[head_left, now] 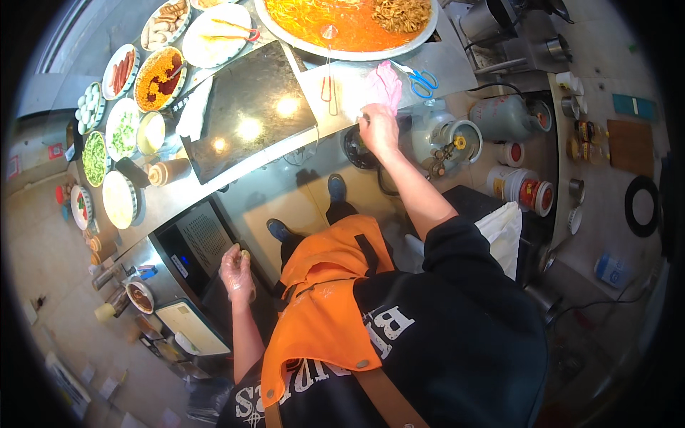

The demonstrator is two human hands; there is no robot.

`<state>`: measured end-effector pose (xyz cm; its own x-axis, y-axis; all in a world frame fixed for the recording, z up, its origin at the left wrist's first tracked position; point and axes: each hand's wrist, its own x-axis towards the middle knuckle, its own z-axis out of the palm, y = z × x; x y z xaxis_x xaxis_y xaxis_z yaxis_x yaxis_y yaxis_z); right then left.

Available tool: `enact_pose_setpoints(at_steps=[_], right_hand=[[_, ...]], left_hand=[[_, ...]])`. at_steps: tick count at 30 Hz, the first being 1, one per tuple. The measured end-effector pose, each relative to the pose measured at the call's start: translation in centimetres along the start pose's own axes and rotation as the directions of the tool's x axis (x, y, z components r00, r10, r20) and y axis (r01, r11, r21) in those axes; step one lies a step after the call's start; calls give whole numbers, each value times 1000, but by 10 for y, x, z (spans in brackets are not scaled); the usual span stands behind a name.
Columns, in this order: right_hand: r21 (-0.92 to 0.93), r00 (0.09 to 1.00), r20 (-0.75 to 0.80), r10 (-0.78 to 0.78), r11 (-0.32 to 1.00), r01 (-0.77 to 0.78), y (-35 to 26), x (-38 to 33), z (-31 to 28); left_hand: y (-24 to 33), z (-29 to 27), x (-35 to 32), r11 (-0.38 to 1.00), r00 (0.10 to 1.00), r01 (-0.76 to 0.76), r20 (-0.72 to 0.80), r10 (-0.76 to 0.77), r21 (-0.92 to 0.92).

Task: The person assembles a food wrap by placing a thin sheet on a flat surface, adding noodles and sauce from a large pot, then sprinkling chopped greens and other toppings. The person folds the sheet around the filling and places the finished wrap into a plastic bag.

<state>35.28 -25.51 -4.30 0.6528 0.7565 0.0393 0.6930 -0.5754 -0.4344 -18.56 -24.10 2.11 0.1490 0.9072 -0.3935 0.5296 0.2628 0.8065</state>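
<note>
One pink cloth (383, 82): it is thin and soft, crumpled into many folds, longer than it is wide.
Its place: it lies on the pale tabletop (457, 68), near the front edge, between the red skimmer handle and the scissors (424, 84) with blue loops.
Big round pan (371, 57): it stands beyond the cloth; inside are orange-red broth (300, 25) and, at the right side, a heap of brown strips (401, 14).
Oval dish (107, 89): it carries some red sausages (123, 71).
Patterned bowl (184, 77): it has yellow crumbs, with dark red sauce among them.
Green bowl filling: chopped greens (93, 158), at the left end of the row.
Black griddle (257, 107): it is flat and shiny, to the left of the cloth.
My right hand (381, 132): the fingers are bent and narrow, directly at the near end of the cloth; if they pinch it, I cannot tell.
My left hand (237, 273): it wears a clear thin glove, well apart from the cloth; the fingers are curled, and I cannot tell if they close fully.
</note>
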Motion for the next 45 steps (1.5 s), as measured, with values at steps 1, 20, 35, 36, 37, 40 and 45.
enact_pose_setpoints(at_steps=[1,20,35,36,37,40,45], right_hand=[[11,997,-71,33,999,-32,9,7,0],[241,760,198,-620,782,575,-135,-87,-47],[146,57,804,-591,290,946,-272,-310,308],[198,-12,811,-584,255,947,-264,-320,322],[222,-70,849,-523,234,946,-259,-328,338],[324,-111,842,-527,331,886,-228,-354,373],[17,450,837,-310,837,546,-154,-308,430]], left_hand=[[2,-1,-4,999,999,48,-17,-48,23],[-2,70,101,335,768,544,295,-568,-769],[-269,98,107,700,843,431,-21,-537,-570],[-285,104,97,761,847,395,-116,-519,-514],[-300,107,88,797,862,379,-134,-489,-470],[-334,111,58,803,904,326,-84,-419,-499],[-301,130,-4,800,997,74,45,-59,-596]])
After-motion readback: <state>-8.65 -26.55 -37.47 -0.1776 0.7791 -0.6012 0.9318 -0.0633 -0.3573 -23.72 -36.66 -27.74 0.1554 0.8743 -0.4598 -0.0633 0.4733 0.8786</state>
